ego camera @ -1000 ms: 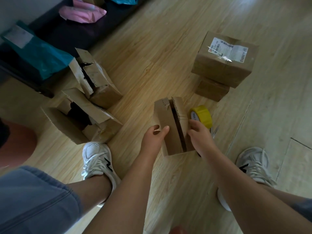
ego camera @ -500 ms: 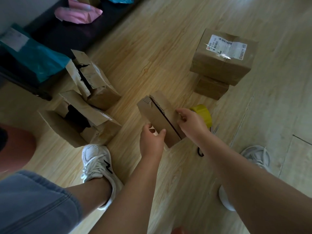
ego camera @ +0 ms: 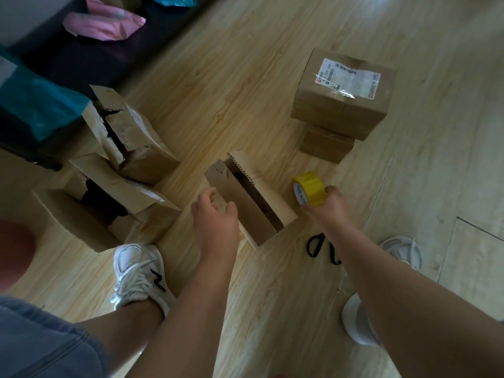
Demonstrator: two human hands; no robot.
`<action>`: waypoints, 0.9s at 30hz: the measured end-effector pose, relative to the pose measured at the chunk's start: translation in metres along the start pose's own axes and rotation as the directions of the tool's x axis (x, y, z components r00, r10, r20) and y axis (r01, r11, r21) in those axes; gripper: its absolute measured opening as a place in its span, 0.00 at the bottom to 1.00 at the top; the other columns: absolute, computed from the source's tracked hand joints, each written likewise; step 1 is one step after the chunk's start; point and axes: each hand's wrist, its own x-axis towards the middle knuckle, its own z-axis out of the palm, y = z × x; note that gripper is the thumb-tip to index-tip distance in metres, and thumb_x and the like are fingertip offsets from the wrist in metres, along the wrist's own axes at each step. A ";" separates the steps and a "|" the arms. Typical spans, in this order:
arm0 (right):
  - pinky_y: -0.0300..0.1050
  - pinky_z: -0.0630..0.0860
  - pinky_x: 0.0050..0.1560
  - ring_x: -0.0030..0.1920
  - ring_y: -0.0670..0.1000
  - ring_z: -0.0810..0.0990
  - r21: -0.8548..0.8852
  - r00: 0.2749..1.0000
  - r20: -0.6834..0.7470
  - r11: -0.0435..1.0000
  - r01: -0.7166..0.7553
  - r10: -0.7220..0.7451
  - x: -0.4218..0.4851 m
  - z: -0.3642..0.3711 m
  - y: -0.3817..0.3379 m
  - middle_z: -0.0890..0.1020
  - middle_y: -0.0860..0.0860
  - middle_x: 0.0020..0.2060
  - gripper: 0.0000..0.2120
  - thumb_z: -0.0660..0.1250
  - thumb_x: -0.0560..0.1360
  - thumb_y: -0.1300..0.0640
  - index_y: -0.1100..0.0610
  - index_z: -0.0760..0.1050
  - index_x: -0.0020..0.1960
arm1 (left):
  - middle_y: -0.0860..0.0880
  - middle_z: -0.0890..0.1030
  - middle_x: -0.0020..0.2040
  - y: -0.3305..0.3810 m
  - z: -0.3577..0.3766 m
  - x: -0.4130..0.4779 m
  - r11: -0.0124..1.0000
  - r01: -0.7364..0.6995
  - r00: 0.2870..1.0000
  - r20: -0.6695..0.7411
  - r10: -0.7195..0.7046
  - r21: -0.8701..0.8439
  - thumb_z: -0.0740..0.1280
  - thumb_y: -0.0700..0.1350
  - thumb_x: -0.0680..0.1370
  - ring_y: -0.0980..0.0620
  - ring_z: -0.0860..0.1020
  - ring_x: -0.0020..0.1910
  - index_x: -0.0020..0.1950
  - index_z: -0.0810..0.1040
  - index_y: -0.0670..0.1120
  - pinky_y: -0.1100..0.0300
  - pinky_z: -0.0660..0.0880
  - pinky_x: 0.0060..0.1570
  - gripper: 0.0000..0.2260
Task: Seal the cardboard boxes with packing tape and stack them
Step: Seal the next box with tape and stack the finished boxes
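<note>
Nearest, black-handled scissors (ego camera: 321, 248) lie on the smooth pale plank floor (ego camera: 272, 64), at 5 o'clock from the small box (ego camera: 242, 205) and partly under the right forearm.

The left hand (ego camera: 215, 214) sits at that box's 8 o'clock side, fingers loosely curled against the card. I cannot tell whether they pinch it. At 3 o'clock the right hand (ego camera: 331, 205) wraps its fingers round the tape roll (ego camera: 309, 188).

The likely trouble is that the 2 stiff flaps stand apart over a dark gap. With only 1 hand pressing, they could spring open and the tape wrinkle or run crooked. The light box may also skid on the slick floor.

The box is narrow brown corrugated card. The roll is a glossy yellow ring with a white printed rim.

At 9 to 10 o'clock, 2 torn boxes (ego camera: 131, 137) slump open. Farthest, at 1 o'clock, the stack (ego camera: 343, 105) holds 2 sealed boxes, the labelled upper one overhanging the smaller lower one, so a third could tip it.
</note>
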 end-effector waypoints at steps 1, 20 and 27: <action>0.57 0.81 0.49 0.48 0.57 0.81 -0.015 1.000 -0.006 1.000 -0.003 0.002 0.002 0.001 -0.001 0.80 0.53 0.50 0.23 0.73 0.72 0.46 0.54 0.70 0.60 | 0.52 0.71 0.67 0.003 0.000 -0.001 1.000 -0.020 1.000 0.006 0.020 0.008 0.67 0.44 0.80 0.56 0.72 0.59 0.71 0.69 0.51 0.63 0.68 0.50 0.20; 0.44 0.76 0.41 0.44 0.43 0.78 0.145 0.891 -0.090 0.880 0.453 -0.444 -0.099 -0.134 -0.054 0.80 0.44 0.45 0.17 0.76 0.71 0.54 0.45 0.74 0.56 | 0.59 0.80 0.54 0.096 -0.034 -0.044 0.960 -0.265 0.925 0.258 0.278 -0.085 0.70 0.46 0.78 0.61 0.78 0.53 0.62 0.78 0.51 0.68 0.71 0.45 0.12; 0.45 0.76 0.41 0.44 0.44 0.79 0.135 0.827 -0.164 0.818 0.559 -0.538 -0.145 -0.127 -0.067 0.80 0.43 0.45 0.15 0.76 0.70 0.51 0.46 0.76 0.54 | 0.55 0.79 0.62 0.113 -0.062 -0.061 0.960 -0.236 0.925 0.267 0.269 -0.149 0.72 0.52 0.77 0.56 0.78 0.58 0.70 0.75 0.51 0.57 0.77 0.56 0.22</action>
